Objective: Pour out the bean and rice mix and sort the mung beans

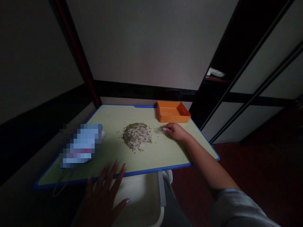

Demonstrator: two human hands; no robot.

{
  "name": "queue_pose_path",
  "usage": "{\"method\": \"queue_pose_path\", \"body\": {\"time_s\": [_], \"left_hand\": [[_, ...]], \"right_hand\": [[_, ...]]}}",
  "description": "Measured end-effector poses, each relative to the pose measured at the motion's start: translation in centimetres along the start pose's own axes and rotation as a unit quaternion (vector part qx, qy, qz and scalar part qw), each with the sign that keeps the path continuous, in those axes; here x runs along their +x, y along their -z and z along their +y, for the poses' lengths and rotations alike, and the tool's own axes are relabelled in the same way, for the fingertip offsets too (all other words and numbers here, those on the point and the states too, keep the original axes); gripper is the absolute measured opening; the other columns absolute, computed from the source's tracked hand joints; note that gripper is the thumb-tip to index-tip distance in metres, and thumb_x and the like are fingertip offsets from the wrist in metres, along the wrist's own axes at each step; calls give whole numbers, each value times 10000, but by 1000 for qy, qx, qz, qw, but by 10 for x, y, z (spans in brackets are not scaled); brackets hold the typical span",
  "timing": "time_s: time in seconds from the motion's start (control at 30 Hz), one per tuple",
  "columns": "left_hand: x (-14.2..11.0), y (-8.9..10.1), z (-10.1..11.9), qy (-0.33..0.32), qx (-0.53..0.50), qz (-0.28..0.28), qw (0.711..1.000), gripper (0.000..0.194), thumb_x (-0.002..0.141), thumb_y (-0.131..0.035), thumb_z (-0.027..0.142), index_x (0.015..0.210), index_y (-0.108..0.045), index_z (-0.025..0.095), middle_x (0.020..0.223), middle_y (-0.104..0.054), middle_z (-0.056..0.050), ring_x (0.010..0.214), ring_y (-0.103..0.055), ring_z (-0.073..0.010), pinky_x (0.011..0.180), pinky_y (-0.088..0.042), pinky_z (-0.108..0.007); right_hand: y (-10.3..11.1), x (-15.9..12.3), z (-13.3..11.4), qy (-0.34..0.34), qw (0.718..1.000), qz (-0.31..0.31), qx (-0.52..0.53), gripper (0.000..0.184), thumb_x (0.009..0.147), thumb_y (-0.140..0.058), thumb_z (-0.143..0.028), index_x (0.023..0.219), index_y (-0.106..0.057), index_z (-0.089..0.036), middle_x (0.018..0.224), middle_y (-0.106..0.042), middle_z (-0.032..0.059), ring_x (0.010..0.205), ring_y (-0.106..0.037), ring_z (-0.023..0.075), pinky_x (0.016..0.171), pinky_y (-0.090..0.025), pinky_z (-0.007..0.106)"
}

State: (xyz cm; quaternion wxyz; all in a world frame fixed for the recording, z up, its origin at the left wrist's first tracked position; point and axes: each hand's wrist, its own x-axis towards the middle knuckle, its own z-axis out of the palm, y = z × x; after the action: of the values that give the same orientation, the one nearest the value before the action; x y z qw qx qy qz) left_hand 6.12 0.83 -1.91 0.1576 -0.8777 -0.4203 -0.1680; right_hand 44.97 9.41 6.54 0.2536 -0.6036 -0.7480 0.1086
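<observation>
A heap of mixed green beans and pale rice-like grains [136, 135] lies on the pale yellow tabletop [165, 154], with a few loose grains scattered around it. To the right of the heap, my right hand [174, 130] is closed on a small see-through spoon [159, 129], whose end points left toward the grains. The spoon's exact form is hard to make out in the dim light. My left hand [104, 192] has its fingers spread, with the fingertips over the table's near edge, and holds nothing.
An orange open box [174, 119] stands at the table's back right, a few small grains inside. On the left lies a pixelated bluish thing [82, 143] with a cord [61, 186]. A whitish bin [139, 195] is below the blue front edge. Cabinet panels [146, 47] rise behind.
</observation>
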Motion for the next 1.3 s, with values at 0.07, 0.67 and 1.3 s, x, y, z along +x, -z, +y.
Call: {"method": "queue_pose_path", "body": {"time_s": [0.07,0.67,1.3], "left_hand": [[0,0,0,2,0,0,1000,785,821,-446,513,1514,-158,282,1593,-356,-129,1468,-292,-370,1141,-195,-659],[0,0,0,-9,5,21,1000,806,808,-467,510,1518,-170,272,1557,-415,-143,1442,-326,-376,1123,-212,-641],[1,2,2,-10,1,18,1000,792,820,-475,484,1517,-189,240,1573,-378,-157,1461,-266,-376,1155,-152,-651]], "right_hand": [[0,0,0,-1,1000,1,2,258,932,-563,-248,689,-586,-166,698,-557,12,624,-431,118,617,-325,253],[-1,-1,-1,12,999,-20,41,321,940,-545,-313,649,-532,-179,659,-532,-8,620,-427,118,607,-327,246],[-1,-5,-13,57,983,-124,120,271,930,-563,-308,710,-617,-159,646,-492,-31,632,-450,111,621,-356,240]]}}
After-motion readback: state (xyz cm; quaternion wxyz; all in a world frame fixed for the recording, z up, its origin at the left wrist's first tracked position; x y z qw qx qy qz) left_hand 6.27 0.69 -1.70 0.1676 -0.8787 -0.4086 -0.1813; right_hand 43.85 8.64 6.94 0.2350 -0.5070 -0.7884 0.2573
